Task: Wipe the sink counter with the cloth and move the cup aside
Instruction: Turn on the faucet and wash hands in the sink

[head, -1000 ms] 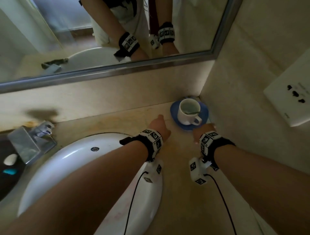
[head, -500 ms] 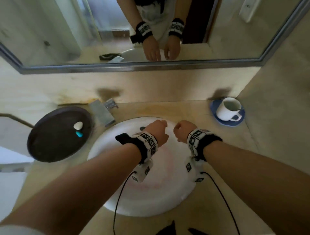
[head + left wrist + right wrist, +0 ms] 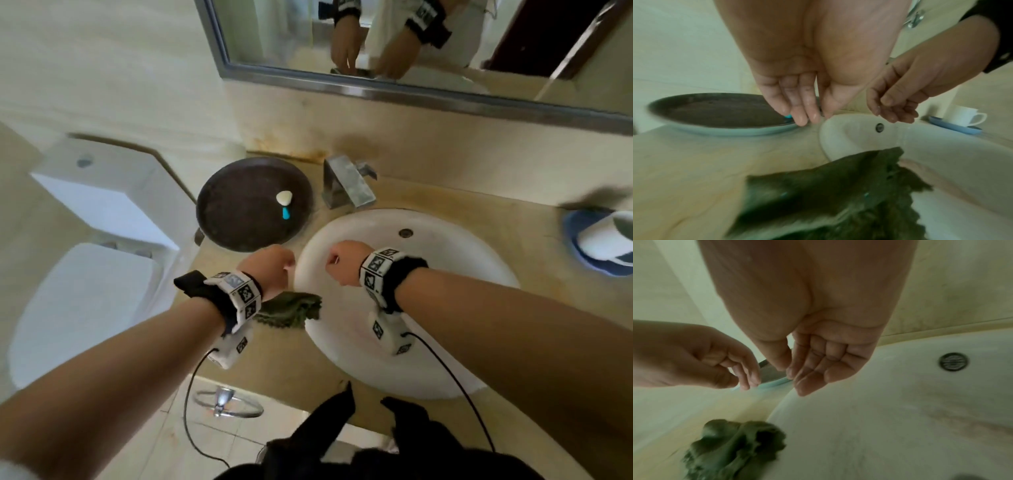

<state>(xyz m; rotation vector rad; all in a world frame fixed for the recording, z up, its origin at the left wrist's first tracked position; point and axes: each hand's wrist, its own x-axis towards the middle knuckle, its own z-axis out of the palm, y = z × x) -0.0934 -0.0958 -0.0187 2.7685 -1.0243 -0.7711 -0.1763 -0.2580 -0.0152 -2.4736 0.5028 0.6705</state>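
A crumpled dark green cloth [image 3: 291, 310] lies on the beige counter [image 3: 239, 346], draped over the left rim of the white sink [image 3: 445, 359]. My left hand [image 3: 270, 270] hangs just above it, fingers relaxed and holding nothing. My right hand [image 3: 342, 262] hovers over the basin beside it, fingers loosely curled and empty. The white cup [image 3: 603, 240] stands on a blue saucer [image 3: 579, 255] at the far right of the counter. The left wrist view shows the cloth [image 3: 828, 194] below my left hand [image 3: 803, 112] and the cup [image 3: 962, 116] beyond.
A dark round tray [image 3: 239, 219] with a white and a blue small item sits left of the metal faucet [image 3: 346, 186]. A toilet [image 3: 85, 301] stands left of the counter. A mirror [image 3: 411, 41] runs along the back wall. A towel ring [image 3: 226, 404] hangs below the counter's front edge.
My view swung left, away from the cup. Both hands moved from beside the cup to the sink's left rim, and the cloth came into sight under my left wrist.
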